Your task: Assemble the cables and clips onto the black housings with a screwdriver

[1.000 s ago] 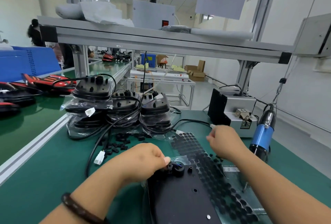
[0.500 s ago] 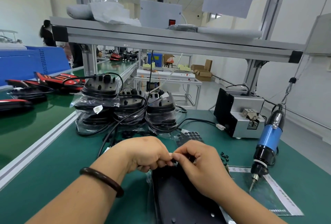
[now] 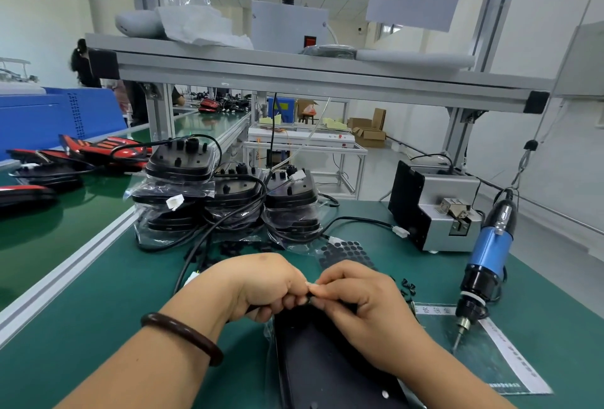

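At the near edge of the green worktop (image 3: 98, 310), in the head view, a black housing (image 3: 327, 372) lies flat with its far end tucked under both hands. That puts it close to the body, where small work is easiest to see. The left hand (image 3: 261, 284) and right hand (image 3: 362, 304) meet just above that end, fingertips touching. Each grip is closed in a pinch on one small dark part (image 3: 309, 298) held between them. It is too hidden to tell whether it is a clip or a cable end. Two hands on so small a piece suggests, I judge, that it is being turned or seated at the housing's end before any fastening.

To the right the electric screwdriver (image 3: 487, 258) hangs tip down just over a printed sheet (image 3: 503, 359). It is untouched, but within reach of the right hand for a screwing step not yet begun. A grey screw feeder (image 3: 434, 212) sits just behind it, probably so the tool can collect screws. Loose clips (image 3: 407, 289) lie scattered just beside the right hand, ready to pick. A sheet of round black pads (image 3: 346, 253) lies just beyond the hands. Farther back, stacked housings (image 3: 228, 203) in clear bags wait, with cables (image 3: 199, 245) trailing toward the hands. Whether one of these runs to the pinched part cannot be told.
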Demonstrator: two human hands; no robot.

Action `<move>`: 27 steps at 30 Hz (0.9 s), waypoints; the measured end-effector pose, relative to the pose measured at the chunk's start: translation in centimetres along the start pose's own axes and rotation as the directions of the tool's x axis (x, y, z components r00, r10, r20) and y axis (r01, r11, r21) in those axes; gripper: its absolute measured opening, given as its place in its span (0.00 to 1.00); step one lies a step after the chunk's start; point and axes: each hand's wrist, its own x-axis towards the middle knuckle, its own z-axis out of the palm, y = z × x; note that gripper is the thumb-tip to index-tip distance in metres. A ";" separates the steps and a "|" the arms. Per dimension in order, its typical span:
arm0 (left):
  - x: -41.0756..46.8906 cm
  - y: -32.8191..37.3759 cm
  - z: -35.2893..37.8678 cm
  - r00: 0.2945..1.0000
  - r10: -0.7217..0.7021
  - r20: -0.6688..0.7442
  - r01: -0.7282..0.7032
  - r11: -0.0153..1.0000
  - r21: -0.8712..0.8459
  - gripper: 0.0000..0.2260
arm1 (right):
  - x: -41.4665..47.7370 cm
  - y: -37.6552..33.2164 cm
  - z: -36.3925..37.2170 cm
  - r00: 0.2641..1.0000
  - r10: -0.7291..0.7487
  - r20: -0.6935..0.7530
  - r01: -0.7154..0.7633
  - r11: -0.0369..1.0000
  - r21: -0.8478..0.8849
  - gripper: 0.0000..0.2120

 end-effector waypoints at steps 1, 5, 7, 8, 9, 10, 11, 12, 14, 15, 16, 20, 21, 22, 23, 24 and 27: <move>0.0 -0.1 0.1 1.000 0.005 -0.004 -0.006 1.000 -0.010 0.11 | 0.0 0.0 0.0 1.000 0.009 -0.004 -0.009 1.000 0.026 0.05; 0.0 -0.5 0.0 0.999 0.035 -0.002 -0.035 0.998 -0.045 0.11 | 0.1 0.2 0.1 0.995 0.094 -0.015 -0.092 0.989 0.120 0.06; 0.0 -0.4 0.0 0.999 0.039 0.006 -0.038 0.998 -0.042 0.12 | 0.1 0.3 0.0 0.985 0.175 -0.001 -0.172 0.966 0.193 0.07; 0.0 -0.4 0.0 0.999 0.041 0.005 -0.040 0.999 -0.032 0.13 | 0.1 0.4 0.1 0.983 0.181 0.006 -0.179 0.964 0.195 0.07; 0.0 -0.3 0.1 0.999 0.043 -0.002 -0.043 0.999 -0.016 0.14 | 0.2 0.4 0.1 0.985 0.173 0.014 -0.173 0.967 0.190 0.07; -0.1 -0.1 0.2 0.999 0.053 -0.015 -0.052 0.999 0.008 0.14 | 0.3 0.3 0.1 0.988 0.155 0.021 -0.157 0.971 0.179 0.06; -0.2 0.0 0.4 0.996 0.078 -0.045 -0.075 0.995 0.060 0.14 | 0.4 0.3 0.1 0.991 0.132 0.024 -0.134 0.977 0.163 0.05; -0.2 0.0 0.5 0.987 0.125 -0.103 -0.109 0.984 0.144 0.12 | 0.5 0.3 0.1 0.994 0.108 0.025 -0.111 0.984 0.141 0.05; -0.4 -0.3 0.5 0.927 0.267 -0.265 -0.159 0.917 0.367 0.07 | 0.5 0.4 0.0 0.995 0.088 0.035 -0.091 0.991 0.098 0.04; -0.8 -0.6 0.5 0.887 0.322 -0.331 -0.155 0.883 0.443 0.09 | 0.5 0.4 0.0 0.995 0.086 0.048 -0.089 0.993 0.077 0.04; -1.3 -1.0 0.6 0.855 0.356 -0.378 -0.146 0.863 0.483 0.12 | 0.5 0.4 0.0 0.995 0.081 0.062 -0.085 0.995 0.055 0.04; -3.5 -3.2 3.4 0.811 0.425 -0.402 -0.076 0.758 0.648 0.41 | 0.6 0.1 -0.2 0.994 0.027 0.102 -0.024 0.999 -0.029 0.06; -3.7 -3.8 4.4 0.821 0.414 -0.393 -0.061 0.748 0.661 0.50 | 0.6 0.0 -0.3 0.993 0.011 0.117 -0.004 0.998 -0.056 0.07; -3.8 -4.2 5.1 0.836 0.390 -0.385 -0.050 0.754 0.655 0.55 | 0.7 -0.1 -0.4 0.991 -0.002 0.135 0.014 0.996 -0.083 0.07; -3.7 -4.6 5.7 0.853 0.353 -0.384 -0.037 0.775 0.631 0.57 | 0.8 -0.3 -0.5 0.988 -0.011 0.157 0.028 0.994 -0.104 0.08; -3.6 -4.9 5.8 0.872 0.312 -0.378 -0.023 0.797 0.604 0.58 | 0.9 -0.4 -0.6 0.984 -0.016 0.180 0.038 0.992 -0.118 0.07; -3.3 -5.0 5.6 0.903 0.252 -0.349 -0.009 0.821 0.570 0.59 | 1.2 -0.6 -0.9 0.973 -0.025 0.229 0.060 0.987 -0.147 0.06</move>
